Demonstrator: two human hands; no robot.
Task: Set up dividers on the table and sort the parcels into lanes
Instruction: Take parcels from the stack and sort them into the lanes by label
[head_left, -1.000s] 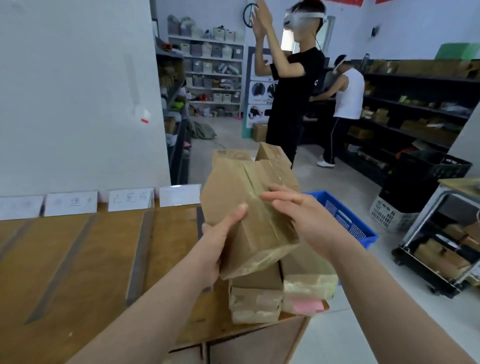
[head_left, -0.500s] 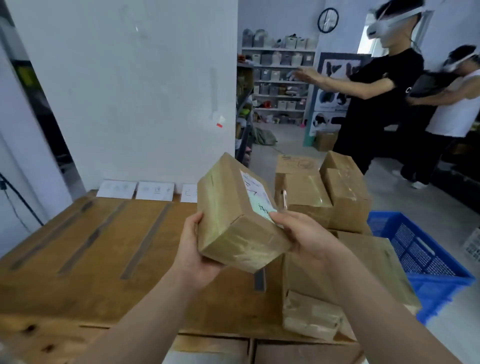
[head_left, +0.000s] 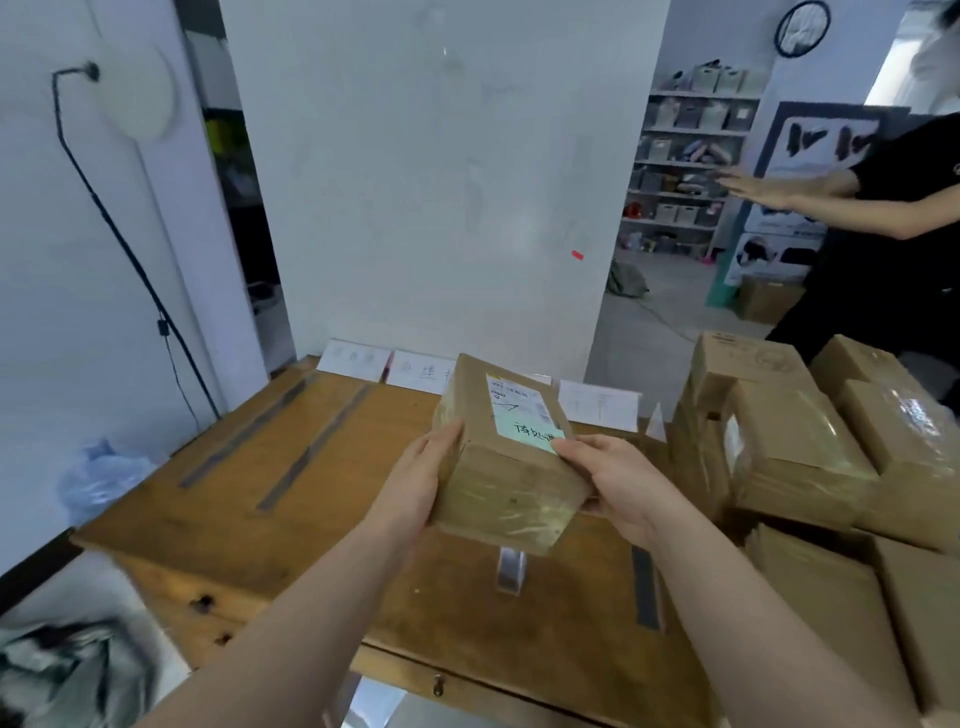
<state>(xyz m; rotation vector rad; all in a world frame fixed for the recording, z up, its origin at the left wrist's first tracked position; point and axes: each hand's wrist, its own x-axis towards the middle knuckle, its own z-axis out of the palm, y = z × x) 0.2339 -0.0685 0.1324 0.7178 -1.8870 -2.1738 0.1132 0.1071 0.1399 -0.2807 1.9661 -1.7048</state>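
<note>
I hold a taped brown parcel (head_left: 506, 467) above the middle of the wooden table (head_left: 223, 525). A white label and a green note with handwriting are on its top. My left hand (head_left: 415, 483) grips its left side. My right hand (head_left: 613, 478) grips its right side, thumb by the green note. Grey divider strips (head_left: 306, 447) lie lengthwise on the table, marking lanes; another strip (head_left: 645, 590) shows near my right forearm. White paper lane signs (head_left: 418, 371) stand along the table's far edge. A stack of more brown parcels (head_left: 800, 441) fills the table's right end.
A white wall panel (head_left: 431, 171) stands behind the table. A person in black (head_left: 883, 218) reaches out at the right, close to the parcel stack. A black cable (head_left: 130, 260) runs down the left wall. Bags (head_left: 98, 480) lie on the floor at left.
My view has swung left and the parcel has moved with both hands toward the table's middle. Its labelled top now faces up more squarely.
</note>
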